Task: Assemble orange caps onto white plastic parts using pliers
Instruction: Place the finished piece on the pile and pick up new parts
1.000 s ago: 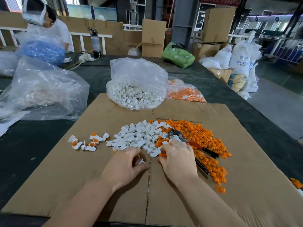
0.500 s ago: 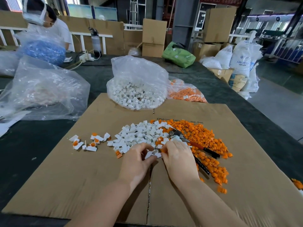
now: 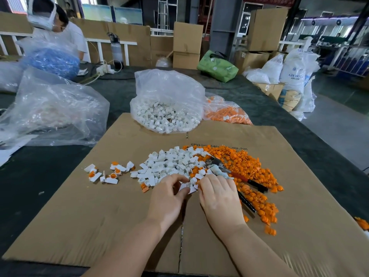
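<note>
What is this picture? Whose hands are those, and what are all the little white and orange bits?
A person wears a camera on their head, so you see their own two hands from above. The left hand pinches a small white part; the right hand touches it too. On the cardboard sheet lie a heap of white parts, a heap of orange caps, and pliers that nobody holds. Bags behind hold more.

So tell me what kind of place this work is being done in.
Most likely a factory or warehouse floor set up for hand assembly. Stacked cardboard boxes and white bulk sacks line the background, clear bags of loose white plastic parts sit on a long worktable, and another person works further along it.
</note>
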`<state>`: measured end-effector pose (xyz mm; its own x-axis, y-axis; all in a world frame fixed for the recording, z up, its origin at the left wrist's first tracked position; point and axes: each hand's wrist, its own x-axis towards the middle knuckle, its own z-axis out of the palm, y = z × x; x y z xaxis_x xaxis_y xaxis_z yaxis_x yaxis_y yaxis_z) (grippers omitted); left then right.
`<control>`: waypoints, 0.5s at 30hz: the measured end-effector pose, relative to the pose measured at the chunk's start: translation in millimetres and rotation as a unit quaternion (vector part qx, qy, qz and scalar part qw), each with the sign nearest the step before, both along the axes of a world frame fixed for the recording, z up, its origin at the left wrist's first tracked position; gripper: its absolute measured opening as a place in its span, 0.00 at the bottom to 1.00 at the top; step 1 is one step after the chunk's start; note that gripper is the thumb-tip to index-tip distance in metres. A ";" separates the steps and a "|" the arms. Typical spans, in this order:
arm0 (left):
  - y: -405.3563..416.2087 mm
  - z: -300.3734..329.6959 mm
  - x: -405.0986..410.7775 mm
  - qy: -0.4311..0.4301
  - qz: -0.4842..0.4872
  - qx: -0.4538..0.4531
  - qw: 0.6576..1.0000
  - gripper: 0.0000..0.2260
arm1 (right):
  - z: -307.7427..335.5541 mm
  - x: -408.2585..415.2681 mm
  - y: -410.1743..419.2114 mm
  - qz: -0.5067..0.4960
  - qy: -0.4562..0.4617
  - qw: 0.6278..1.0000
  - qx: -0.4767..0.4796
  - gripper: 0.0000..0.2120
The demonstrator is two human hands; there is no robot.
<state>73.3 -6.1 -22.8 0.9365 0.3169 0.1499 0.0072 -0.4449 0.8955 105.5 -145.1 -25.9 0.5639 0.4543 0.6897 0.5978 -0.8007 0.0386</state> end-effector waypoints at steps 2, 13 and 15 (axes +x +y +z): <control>0.1 0.2 0.1 0.003 0.000 -0.001 1.000 0.13 | -0.9 6.9 -4.0 -0.011 -0.008 1.000 -0.011 0.09; 0.6 0.2 5.1 0.016 0.004 -0.040 0.999 0.09 | 10.2 11.1 -3.0 0.010 0.095 0.986 0.137 0.09; -0.5 -0.7 8.1 0.016 0.006 -0.062 0.998 0.08 | 10.6 5.3 1.9 0.024 0.152 0.965 0.212 0.09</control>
<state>81.3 -6.6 -23.5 0.9361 0.3428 0.0788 0.0419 -0.3310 0.9427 110.7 -143.3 -15.3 0.7552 0.1980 0.6248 0.5661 -0.6776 -0.4695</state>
